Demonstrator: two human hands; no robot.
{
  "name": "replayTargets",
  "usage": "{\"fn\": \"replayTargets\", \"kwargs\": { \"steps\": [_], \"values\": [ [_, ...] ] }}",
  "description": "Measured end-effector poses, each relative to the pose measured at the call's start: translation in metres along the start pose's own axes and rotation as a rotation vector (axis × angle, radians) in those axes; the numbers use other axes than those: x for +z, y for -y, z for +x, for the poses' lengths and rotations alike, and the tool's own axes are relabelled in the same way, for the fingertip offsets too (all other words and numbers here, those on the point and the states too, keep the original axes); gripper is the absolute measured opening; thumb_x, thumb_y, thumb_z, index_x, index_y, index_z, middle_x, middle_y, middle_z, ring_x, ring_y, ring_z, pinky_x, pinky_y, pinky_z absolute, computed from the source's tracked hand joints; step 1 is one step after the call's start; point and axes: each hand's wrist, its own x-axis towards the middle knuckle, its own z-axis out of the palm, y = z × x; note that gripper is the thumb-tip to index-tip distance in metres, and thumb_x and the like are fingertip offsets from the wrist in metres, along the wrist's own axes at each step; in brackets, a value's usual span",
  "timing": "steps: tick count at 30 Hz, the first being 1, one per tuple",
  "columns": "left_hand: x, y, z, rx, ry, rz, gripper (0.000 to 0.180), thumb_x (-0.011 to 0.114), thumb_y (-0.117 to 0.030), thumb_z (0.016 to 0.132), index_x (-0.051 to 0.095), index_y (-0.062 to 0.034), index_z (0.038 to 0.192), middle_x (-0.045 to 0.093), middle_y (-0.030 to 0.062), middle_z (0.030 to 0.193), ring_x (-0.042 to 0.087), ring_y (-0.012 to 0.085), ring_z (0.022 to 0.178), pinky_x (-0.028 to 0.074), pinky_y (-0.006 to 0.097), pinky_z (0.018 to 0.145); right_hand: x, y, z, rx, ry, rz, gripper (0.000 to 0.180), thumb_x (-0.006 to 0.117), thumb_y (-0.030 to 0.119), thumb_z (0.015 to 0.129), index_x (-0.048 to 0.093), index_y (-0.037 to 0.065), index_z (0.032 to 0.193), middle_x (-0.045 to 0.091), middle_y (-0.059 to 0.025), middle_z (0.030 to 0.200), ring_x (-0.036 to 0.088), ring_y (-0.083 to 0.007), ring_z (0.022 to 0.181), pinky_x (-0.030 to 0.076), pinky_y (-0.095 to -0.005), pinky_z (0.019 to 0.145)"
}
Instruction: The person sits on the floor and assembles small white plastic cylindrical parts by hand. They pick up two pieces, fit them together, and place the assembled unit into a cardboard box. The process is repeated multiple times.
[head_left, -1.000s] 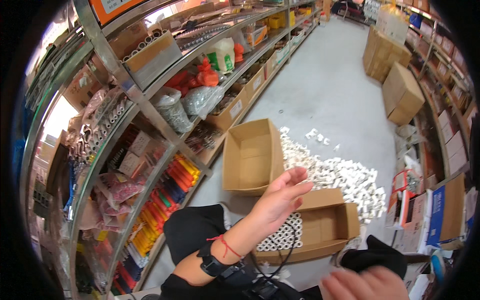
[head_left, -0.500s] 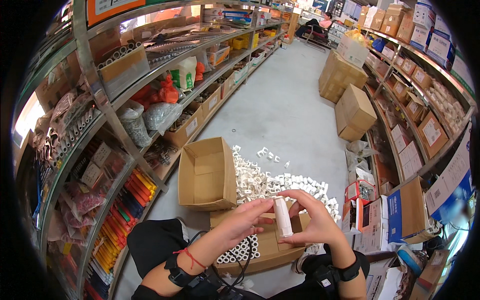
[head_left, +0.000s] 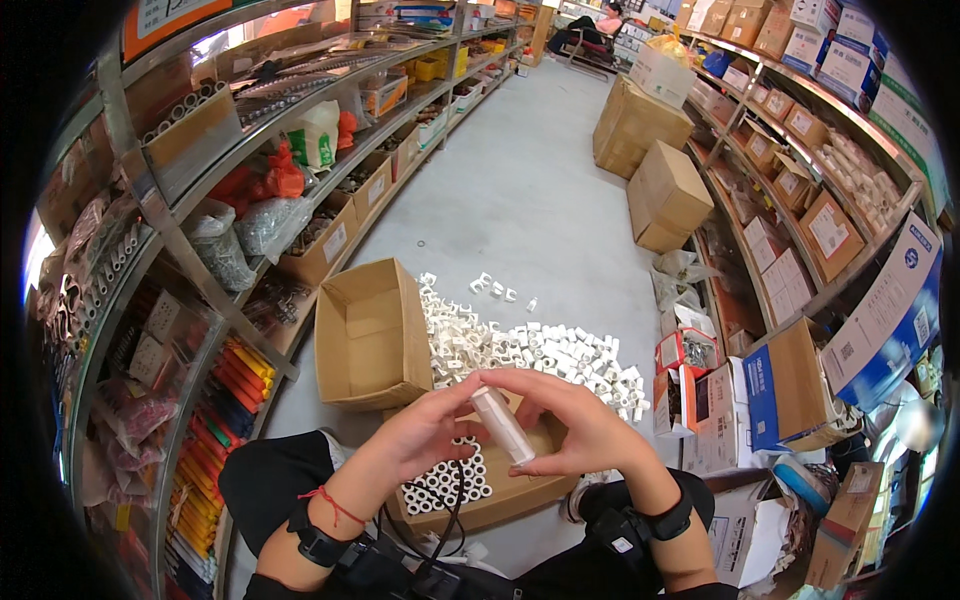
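A white tube-shaped plastic piece, perhaps several fittings stacked end to end, is held tilted above the cardboard box. My right hand grips it with the thumb at its lower end and the fingers at its upper end. My left hand curls around its left side, fingertips against the upper end. Beneath my hands, white ring-ended fittings stand in tight rows in the left part of a low cardboard box. Loose white plastic fittings lie heaped on the floor beyond.
An open cardboard box lies left of the heap. Metal shelving with tubes and bags lines the left; another loaded shelf runs along the right. Large cartons stand beside the aisle. A black cable hangs near my left forearm.
The view has shifted, so the scene sits farther left and slightly higher. My left hand has closed in around the white piece, which tilts more now.
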Motion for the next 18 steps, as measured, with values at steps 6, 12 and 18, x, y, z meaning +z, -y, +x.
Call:
{"fn": "replayTargets", "kwargs": {
  "steps": [6, 12, 18],
  "values": [
    [-0.0003, -0.0016, -0.0006, 0.017, 0.059, -0.051, 0.047, 0.04, -0.046, 0.088, 0.048, -0.0085, 0.116, 0.052, 0.0073, 0.112, 0.053, 0.0245, 0.1, 0.043, 0.037, 0.081, -0.0016, -0.0014, -0.0024, 0.041, -0.003, 0.061, 0.08, 0.073, 0.002, 0.057, 0.039, 0.011, 0.128, 0.051, -0.0115, 0.114, 0.06, -0.0198, 0.079, 0.052, -0.0291, 0.07],
    [-0.0038, -0.0023, 0.0003, 0.078, 0.156, -0.151, 0.048, 0.041, -0.042, 0.089, 0.044, -0.0039, 0.117, 0.052, 0.011, 0.11, 0.055, 0.023, 0.097, 0.047, 0.034, 0.083, -0.0068, -0.0008, -0.0037, 0.125, -0.094, 0.199, 0.061, 0.071, -0.005, 0.058, 0.053, 0.008, 0.115, 0.055, -0.0092, 0.109, 0.06, -0.0165, 0.083, 0.051, -0.0269, 0.07],
    [-0.0002, -0.0052, 0.0002, 0.147, 0.103, -0.151, 0.049, 0.043, -0.037, 0.089, 0.042, -0.0008, 0.121, 0.049, 0.0138, 0.117, 0.052, 0.022, 0.105, 0.044, 0.031, 0.089, -0.0034, -0.0078, -0.0044, 0.037, -0.203, -0.034, 0.046, 0.066, -0.005, 0.061, 0.057, 0.006, 0.105, 0.057, -0.0087, 0.103, 0.059, -0.0204, 0.087, 0.051, -0.0281, 0.071]
  ]
}}
